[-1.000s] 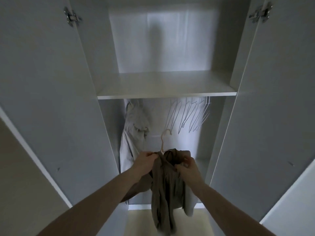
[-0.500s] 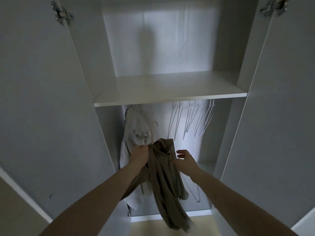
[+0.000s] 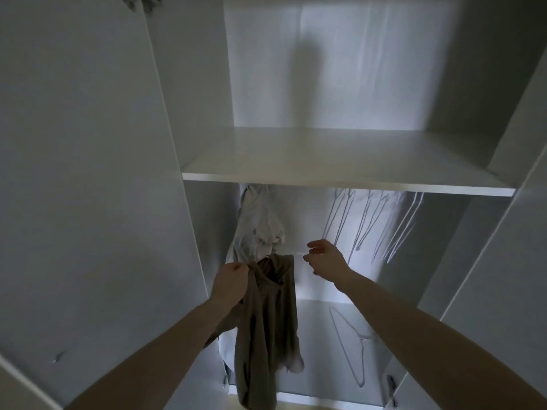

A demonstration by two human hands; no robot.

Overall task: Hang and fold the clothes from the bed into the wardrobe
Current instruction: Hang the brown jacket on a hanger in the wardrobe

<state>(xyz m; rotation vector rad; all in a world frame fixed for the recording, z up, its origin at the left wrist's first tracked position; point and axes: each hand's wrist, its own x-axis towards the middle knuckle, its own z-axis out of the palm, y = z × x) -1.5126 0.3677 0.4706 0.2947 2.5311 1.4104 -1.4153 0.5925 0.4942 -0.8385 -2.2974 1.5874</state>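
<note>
1. Inside the open wardrobe [image 3: 349, 161], the left hand [image 3: 232, 281] grips the top of the brown shirt [image 3: 266, 321] — fingers curled tight round the cloth.
2. The shirt hangs long and straight down, just in front of the pale shirt [image 3: 257, 226].
3. The right hand [image 3: 325, 257] holds nothing, fingers loose.
4. The rail is hidden under the shelf, up above the left hand — that hand is nearer, I think.

Brown garment [image 3: 266, 327] in left hand [image 3: 231, 284]: soft matt cloth. Pale garment [image 3: 257, 229] above: thin cloth. Hangers [image 3: 370, 226] beyond right hand [image 3: 325, 258]: thin wire. Shelf [image 3: 340, 161]: smooth matt white.
</note>
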